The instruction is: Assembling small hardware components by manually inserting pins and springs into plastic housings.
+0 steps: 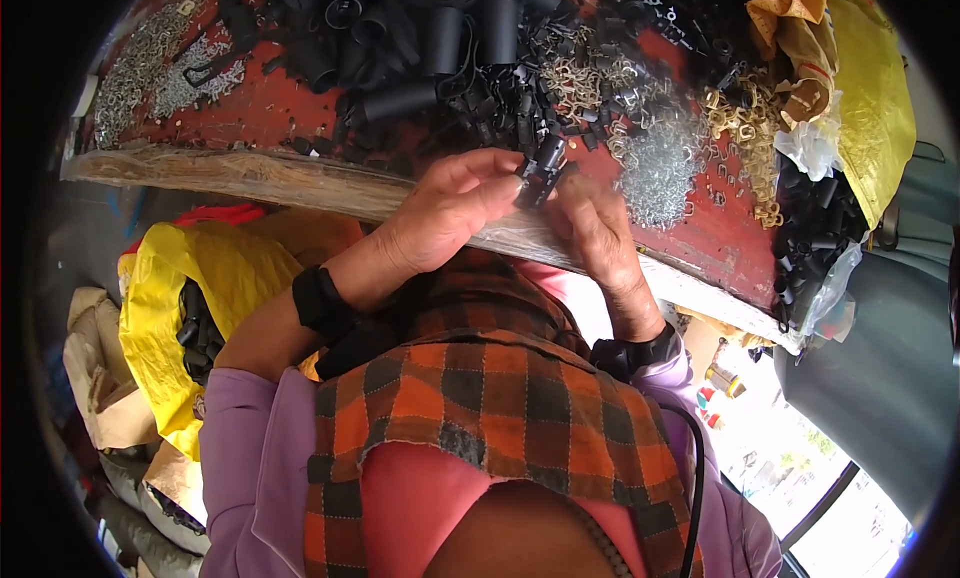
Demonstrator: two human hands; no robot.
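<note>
Just over the table's front edge, my left hand (450, 208) pinches a small black plastic part (545, 168) between thumb and fingers. The part looks like a short cylinder joined to a flat, slotted piece. My right hand (595, 228) is closed at the part's right side, with its fingers curled in. Its fingertips are partly hidden, so what they grip besides the part's edge is unclear. Just beyond my hands lies a heap of small black plastic pieces (515, 103). To the right of it is a pile of small silvery metal pieces (655, 168).
The red worktop (735, 243) has a worn wooden front edge (250, 183). Large black tubes (445, 38) lie at the back, brass-coloured clips (740, 118) to the right. A yellow bag (160, 328) holding black parts stands at left; another yellow bag (865, 98) is at right.
</note>
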